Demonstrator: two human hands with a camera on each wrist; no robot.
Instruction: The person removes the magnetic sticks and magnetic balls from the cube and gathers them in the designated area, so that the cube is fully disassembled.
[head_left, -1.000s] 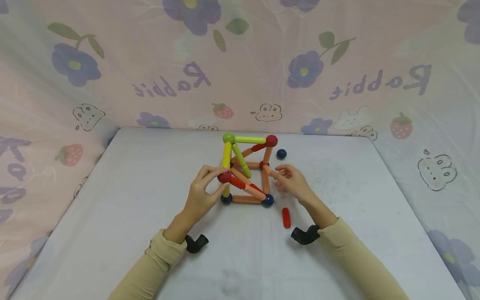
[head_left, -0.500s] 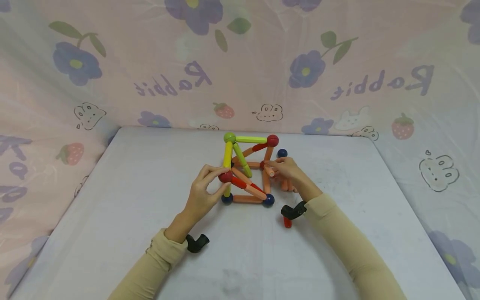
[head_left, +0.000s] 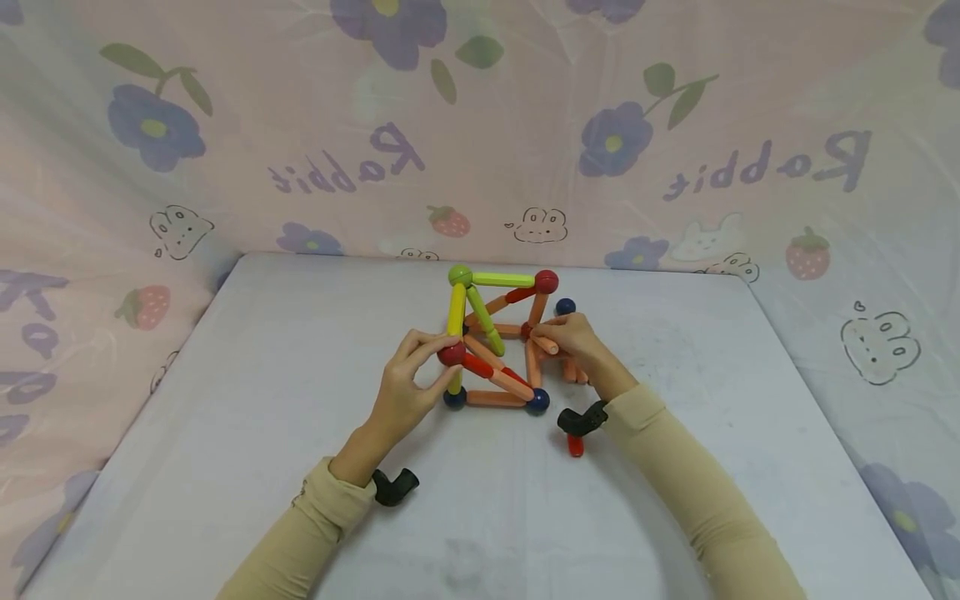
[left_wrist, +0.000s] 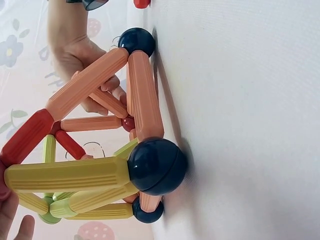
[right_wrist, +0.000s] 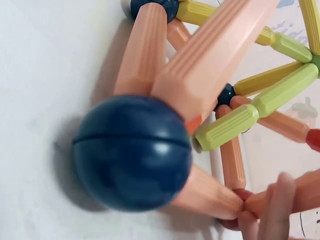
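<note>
A frame of magnetic rods and balls stands on the table. My left hand (head_left: 401,387) pinches the red ball (head_left: 452,353) at its raised front left corner, with thumb and index finger. Below that ball a yellow rod (left_wrist: 70,174) runs to a dark blue ball (left_wrist: 157,166) on the table. At the right back my right hand (head_left: 581,343) pinches an orange rod (head_left: 545,344), one end close by the lower red ball (head_left: 527,331). A green rod (head_left: 483,319) slants from the green ball (head_left: 460,277), its lower end free.
A loose dark blue ball (head_left: 566,307) lies just behind the right hand. A loose red rod (head_left: 575,447) is partly hidden under the black wrist piece (head_left: 582,419) on the right arm. A patterned curtain (head_left: 495,125) rises behind the table (head_left: 187,400).
My right hand has shifted forward and left against the frame, and the orange rod's near end has swung right. The right wrist piece now covers part of the red rod. The left hand stays put.
</note>
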